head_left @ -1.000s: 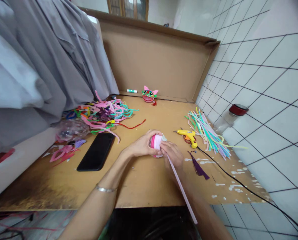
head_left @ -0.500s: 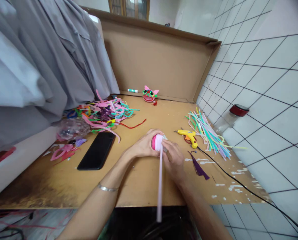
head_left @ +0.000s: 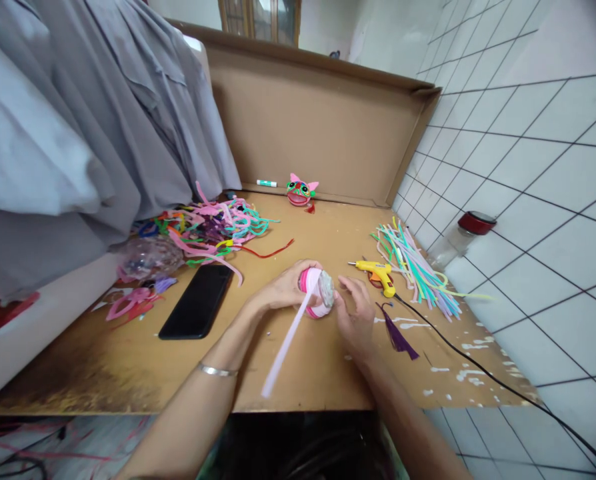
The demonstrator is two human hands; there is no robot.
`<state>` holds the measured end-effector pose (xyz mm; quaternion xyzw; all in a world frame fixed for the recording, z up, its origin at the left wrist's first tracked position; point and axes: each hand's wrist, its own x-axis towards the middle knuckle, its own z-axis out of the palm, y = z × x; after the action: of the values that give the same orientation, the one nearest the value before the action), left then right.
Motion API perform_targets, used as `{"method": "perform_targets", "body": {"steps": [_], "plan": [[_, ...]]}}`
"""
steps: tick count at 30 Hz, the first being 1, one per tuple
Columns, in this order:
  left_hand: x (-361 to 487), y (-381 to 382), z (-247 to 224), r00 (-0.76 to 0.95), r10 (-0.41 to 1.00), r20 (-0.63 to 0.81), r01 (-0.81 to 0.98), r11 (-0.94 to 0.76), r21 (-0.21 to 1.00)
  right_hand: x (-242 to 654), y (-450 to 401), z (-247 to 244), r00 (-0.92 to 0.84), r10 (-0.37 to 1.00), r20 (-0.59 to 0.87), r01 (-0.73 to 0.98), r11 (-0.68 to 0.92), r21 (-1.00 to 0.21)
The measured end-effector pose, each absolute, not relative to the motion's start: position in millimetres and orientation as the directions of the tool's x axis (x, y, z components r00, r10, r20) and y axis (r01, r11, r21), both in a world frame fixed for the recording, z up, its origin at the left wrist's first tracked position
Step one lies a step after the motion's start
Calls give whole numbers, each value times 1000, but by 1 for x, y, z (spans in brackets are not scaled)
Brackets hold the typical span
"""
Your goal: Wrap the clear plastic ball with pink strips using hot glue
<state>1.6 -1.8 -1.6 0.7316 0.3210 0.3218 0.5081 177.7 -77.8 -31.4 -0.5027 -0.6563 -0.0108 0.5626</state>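
My left hand (head_left: 292, 283) is closed around a pipe-cleaner-wrapped cup (head_left: 321, 308), a short round piece with bands of hot pink and pale lilac. Its uncovered end looks like clear plastic and faces right. From the wrapping a loose pale lilac pipe cleaner (head_left: 288, 343) hangs toward me, slanting down to the left. Just right of the clear end is my right hand (head_left: 355, 317), thumb and fingers apart with nothing visible between them. Whether its thumb touches the cup I cannot tell.
A yellow glue gun (head_left: 375, 272) with a black cord, a purple tassel (head_left: 398, 337) and a pipe cleaner bundle (head_left: 418, 267) lie right. Left are a black phone (head_left: 195, 303) and a tangled pipe cleaner pile (head_left: 218, 223). A lion-head figure (head_left: 301, 191) stands behind.
My right hand has moved off the wrapped cup to the right, its fingers parting. The cup has turned so its clear end shows, and the loose strip has swung left.
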Motion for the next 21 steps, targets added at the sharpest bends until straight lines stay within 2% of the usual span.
{"method": "perform_targets", "body": {"steps": [3,6,12,21], "plan": [[1,-2,1,595,795,118,126,-237,963,181,-72,-32,215,695,686,622,444,-645],[1,-4,4,601,795,88,102,-185,977,181,-65,-23,208,737,643,583,434,-687],[1,-5,10,630,772,79,40,-134,990,171,-47,-7,144,759,635,577,457,-677],[0,-3,5,625,779,59,119,-169,978,171,-49,-21,37,739,673,534,554,-638]]}}
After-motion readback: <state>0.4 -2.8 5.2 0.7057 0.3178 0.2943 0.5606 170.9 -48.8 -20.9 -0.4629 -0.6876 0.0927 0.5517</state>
